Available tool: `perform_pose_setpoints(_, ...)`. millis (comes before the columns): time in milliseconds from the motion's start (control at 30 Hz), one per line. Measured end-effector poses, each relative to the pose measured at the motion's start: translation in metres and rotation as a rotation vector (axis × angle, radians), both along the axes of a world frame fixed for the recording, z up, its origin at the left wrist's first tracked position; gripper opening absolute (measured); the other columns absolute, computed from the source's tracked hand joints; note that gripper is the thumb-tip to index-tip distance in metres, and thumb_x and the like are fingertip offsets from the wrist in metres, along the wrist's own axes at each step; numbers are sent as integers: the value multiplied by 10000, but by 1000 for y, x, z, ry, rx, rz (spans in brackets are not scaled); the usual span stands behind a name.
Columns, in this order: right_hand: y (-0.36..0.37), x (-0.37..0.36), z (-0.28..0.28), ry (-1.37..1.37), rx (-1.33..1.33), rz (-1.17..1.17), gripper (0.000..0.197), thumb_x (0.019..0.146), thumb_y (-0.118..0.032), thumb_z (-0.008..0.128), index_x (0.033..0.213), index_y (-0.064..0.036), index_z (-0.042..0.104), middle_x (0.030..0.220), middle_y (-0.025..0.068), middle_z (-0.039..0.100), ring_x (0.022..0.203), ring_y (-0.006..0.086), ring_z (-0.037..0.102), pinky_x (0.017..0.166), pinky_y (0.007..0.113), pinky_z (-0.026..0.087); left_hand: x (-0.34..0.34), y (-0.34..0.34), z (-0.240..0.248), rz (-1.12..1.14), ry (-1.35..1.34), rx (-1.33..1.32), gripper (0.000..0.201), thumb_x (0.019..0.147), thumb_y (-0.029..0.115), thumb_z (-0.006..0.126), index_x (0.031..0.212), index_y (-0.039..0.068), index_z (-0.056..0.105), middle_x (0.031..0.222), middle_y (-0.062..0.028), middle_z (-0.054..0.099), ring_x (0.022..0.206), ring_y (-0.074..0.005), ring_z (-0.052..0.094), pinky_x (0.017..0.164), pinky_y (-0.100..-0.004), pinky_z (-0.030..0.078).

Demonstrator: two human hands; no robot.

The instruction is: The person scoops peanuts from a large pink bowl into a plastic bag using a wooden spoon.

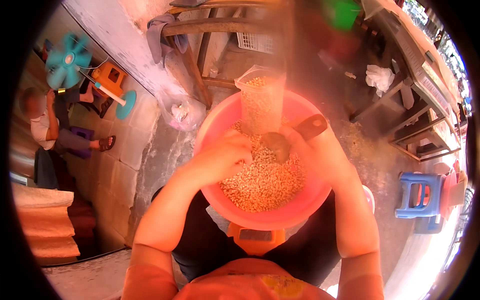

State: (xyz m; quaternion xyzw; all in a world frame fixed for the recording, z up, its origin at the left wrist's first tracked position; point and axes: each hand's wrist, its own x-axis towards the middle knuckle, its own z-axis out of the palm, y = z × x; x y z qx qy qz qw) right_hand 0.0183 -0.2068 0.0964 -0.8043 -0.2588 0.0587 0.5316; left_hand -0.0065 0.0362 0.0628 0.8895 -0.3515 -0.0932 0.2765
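A pink-red basin (280, 218) sits between my knees, with a heap of small tan kernels (265, 185) in it. A clear plastic bag (261, 102), partly filled with kernels, stands upright at the basin's far side with its top open. Low beside the bag, my left hand (232, 152) has its fingers curled over the kernels; what they hold is hidden. Opposite it, my right hand (317, 152) is closed around a dark scoop (276, 145). The scoop's brown handle points up and right, and its bowl lies above the heap near the bag's base.
An orange scale (256, 240) is under the basin's near side. Ahead stands a wooden frame (215, 26); a filled plastic bag (182, 112) lies near its leg. At right are a wooden bench (417, 125) and blue stool (420, 195). A person (47, 122) sits left by a teal fan (68, 59).
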Motion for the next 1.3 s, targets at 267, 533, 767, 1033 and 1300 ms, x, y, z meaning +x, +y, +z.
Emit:
perform_pose_setpoints(267, -34, 22, -31, 102, -28, -275, 230, 910, -187, 542, 887, 32, 607, 735, 111, 629, 632, 183, 615, 587, 305, 478, -11, 8, 6, 333, 240, 522, 790, 602, 104, 766, 1282, -48, 393, 1163, -219, 488, 1122, -355, 481, 942, -396, 411)
perform_pose_setpoints(533, -23, 33, -55, 402, 209, -324, 263, 927, -230, 534, 908, 28, 580, 813, 109, 641, 648, 151, 630, 567, 247, 510, -16, -3, -15, 423, 355, 498, 870, 598, 53, 738, 1339, -50, 293, 1203, -280, 425, 1019, -404, 541, 839, -413, 474)
perform_pose_setpoints(767, -10, 26, -71, 680, 277, -271, 299, 922, -260, 538, 923, 37, 581, 780, 117, 631, 632, 189, 651, 535, 256, 516, -12, -7, -17, 442, 409, 297, 772, 642, 14, 666, 1326, -53, 315, 1186, -265, 433, 1032, -396, 533, 837, -413, 464)
perform_pose_setpoints(1033, 12, 14, -79, 844, 325, -282, 336, 915, -314, 548, 964, 16, 593, 829, 98, 605, 640, 193, 651, 569, 270, 520, -11, -22, -14, 397, 339, 166, 759, 662, -9, 632, 1348, -52, 312, 1166, -226, 436, 1035, -364, 530, 842, -390, 456)
perform_pose_setpoints(1300, 3, 19, -72, 861, 335, -245, 332, 913, -343, 552, 978, -18, 579, 831, 79, 636, 599, 161, 635, 521, 252, 495, -6, -5, -2, 306, 201, -34, 819, 681, 40, 699, 1394, 20, 299, 1300, -173, 446, 1000, -269, 555, 839, -353, 462)
